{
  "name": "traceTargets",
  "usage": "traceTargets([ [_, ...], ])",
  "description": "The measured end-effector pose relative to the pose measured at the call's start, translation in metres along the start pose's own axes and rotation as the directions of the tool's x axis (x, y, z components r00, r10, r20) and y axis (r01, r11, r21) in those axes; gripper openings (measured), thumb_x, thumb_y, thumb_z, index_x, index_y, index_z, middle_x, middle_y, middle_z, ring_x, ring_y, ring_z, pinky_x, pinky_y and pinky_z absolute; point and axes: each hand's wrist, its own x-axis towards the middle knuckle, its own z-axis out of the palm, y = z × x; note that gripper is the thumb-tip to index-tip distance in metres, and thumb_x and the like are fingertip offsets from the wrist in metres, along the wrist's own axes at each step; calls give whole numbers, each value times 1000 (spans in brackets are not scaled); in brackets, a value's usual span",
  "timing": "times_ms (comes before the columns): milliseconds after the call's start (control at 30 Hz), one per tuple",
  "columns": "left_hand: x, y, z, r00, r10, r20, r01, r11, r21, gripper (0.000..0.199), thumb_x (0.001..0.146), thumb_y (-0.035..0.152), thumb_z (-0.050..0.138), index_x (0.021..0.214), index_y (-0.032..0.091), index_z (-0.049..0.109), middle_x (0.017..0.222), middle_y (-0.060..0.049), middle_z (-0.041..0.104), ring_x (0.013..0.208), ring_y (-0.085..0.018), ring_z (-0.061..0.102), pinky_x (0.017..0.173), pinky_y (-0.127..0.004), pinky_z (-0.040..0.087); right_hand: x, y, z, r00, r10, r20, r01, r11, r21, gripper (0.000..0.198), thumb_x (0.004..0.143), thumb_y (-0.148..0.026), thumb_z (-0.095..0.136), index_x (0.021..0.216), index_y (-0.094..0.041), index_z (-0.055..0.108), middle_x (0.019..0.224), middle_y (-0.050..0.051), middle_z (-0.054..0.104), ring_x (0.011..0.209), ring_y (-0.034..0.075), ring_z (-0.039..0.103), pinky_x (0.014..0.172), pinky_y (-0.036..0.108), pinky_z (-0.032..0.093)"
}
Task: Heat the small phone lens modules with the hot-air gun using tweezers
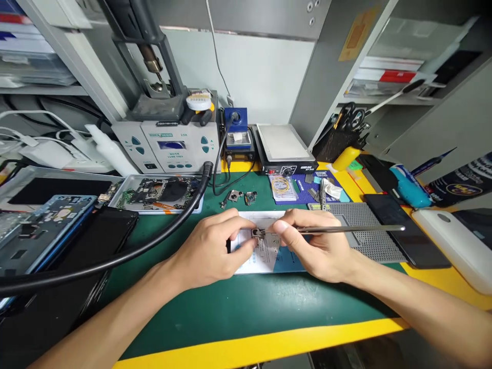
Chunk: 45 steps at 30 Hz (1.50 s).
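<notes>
– My left hand [215, 246] is pinching a small camera module [255, 233] between thumb and forefinger, and my right hand [317, 248] is closed around slim metal tweezers [357, 229].

– Are the tips touching it?

– They're right at its side, but I can't tell whether they make contact.

– And where is the module?

– Over the white-and-blue printed card [249, 265], which lies on the green mat [230, 307]. My fingers hide whether the module rests on the card or is slightly raised.

– How would you expect it to handle?

– Very light, I'd say, with a stiff little frame and smooth sides that could slip out of a careless pinch. The dark round opening on top looks like the fragile spot, so I'd take hold by opposite outer edges, fingertips clear of it, and press only gently with the metal.

– What's past your hands?

– Two loose modules [250, 198] sit on the mat just beyond the card, and a tray [132, 209] holding a circuit board is off to the left. Farther back stand the hot-air station [130, 146], a blue soldering-iron stand [239, 118] and, right of that, a flat heating plate [286, 141].
</notes>
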Motion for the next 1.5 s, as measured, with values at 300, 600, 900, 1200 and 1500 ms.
traceTargets([
  [300, 2, 2, 0, 999, 4, -45, -5, 1000, -8, 18, 87, 23, 64, 99, 17, 75, 74, 1, 56, 60, -8, 49, 58, -24, 40, -4, 1, 2, 996, 89, -2, -89, 996, 27, 35, 102, -25, 54, 68, -16, 61, 60, -1, 59, 55, 10, 52, 55, 24, 39],
  [600, 2, 0, 3, 997, 21, -80, -21, 1000, 0, 23, 85, 24, 66, 104, 17, 77, 78, -1, 63, 64, -11, 54, 61, -26, 43, -9, 7, 4, 989, 146, -21, -144, 988, 63, 40, 103, -32, 53, 66, -17, 61, 58, 1, 59, 53, 11, 52, 53, 25, 41],
  [900, 0, -3, 5, 994, 23, -102, -21, 1000, 21, 20, 83, 27, 67, 97, 15, 77, 75, -1, 63, 60, -11, 54, 58, -27, 42, -12, 12, 7, 954, 283, -99, -252, 936, 247, 35, 100, -38, 60, 75, -16, 69, 57, 1, 60, 49, 11, 52, 48, 23, 43],
  [1200, 1, -2, 5, 993, 31, -115, -28, 999, 26, 16, 81, 24, 67, 92, 16, 75, 75, -1, 65, 61, -12, 56, 59, -26, 44, -5, 8, 6, 951, 303, 61, -309, 940, 145, 39, 101, -41, 56, 71, -17, 63, 63, 1, 60, 55, 12, 54, 54, 24, 44],
  [1500, 1, 0, 3, 994, 20, -108, -17, 1000, 26, 12, 80, 23, 67, 89, 18, 74, 75, 0, 65, 62, -12, 58, 61, -25, 48, -15, 16, 5, 967, 255, 14, -254, 957, 139, 31, 100, -35, 59, 76, -18, 66, 67, 2, 62, 58, 12, 56, 56, 25, 46],
])
